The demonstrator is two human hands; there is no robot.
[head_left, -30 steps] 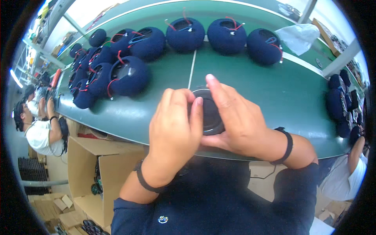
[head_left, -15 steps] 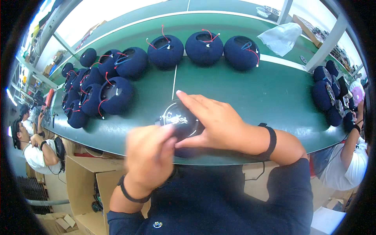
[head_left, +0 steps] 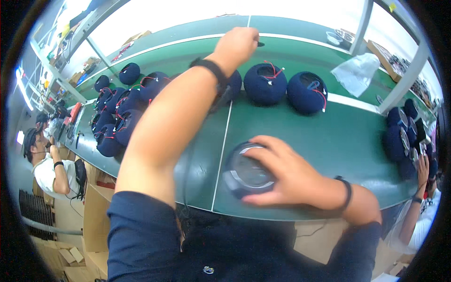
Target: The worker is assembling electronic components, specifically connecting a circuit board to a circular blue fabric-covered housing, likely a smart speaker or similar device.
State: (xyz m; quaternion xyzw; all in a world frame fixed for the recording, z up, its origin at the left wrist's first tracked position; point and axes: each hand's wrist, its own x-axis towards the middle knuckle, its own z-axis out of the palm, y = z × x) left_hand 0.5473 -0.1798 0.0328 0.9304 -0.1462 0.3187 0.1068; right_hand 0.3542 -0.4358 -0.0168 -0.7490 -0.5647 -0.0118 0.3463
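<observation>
My right hand (head_left: 282,174) curls around the side of a dark round shell (head_left: 251,170) with a shiny, see-through-looking top and a pale ring, standing on the green table near me. My left arm stretches far across the table. The left hand (head_left: 238,43) is closed at the far side, and a small dark piece (head_left: 260,44) sticks out of its fingers, too little to name. Behind the right hand stand an open navy shell with red wires (head_left: 265,83) and another navy shell with a blue wire (head_left: 307,92). My left forearm hides part of the row.
Several more navy shells with wires (head_left: 107,140) crowd the table's left end. A clear plastic bag (head_left: 355,74) lies at the far right, beside a metal post (head_left: 404,66). More shells (head_left: 396,141) stand at the right, near a co-worker's hand (head_left: 422,170). A cardboard box (head_left: 97,211) is below left.
My left hand has left the round shell and reached far forward over the table. My right hand stays around the shell. The whole view has shifted.
</observation>
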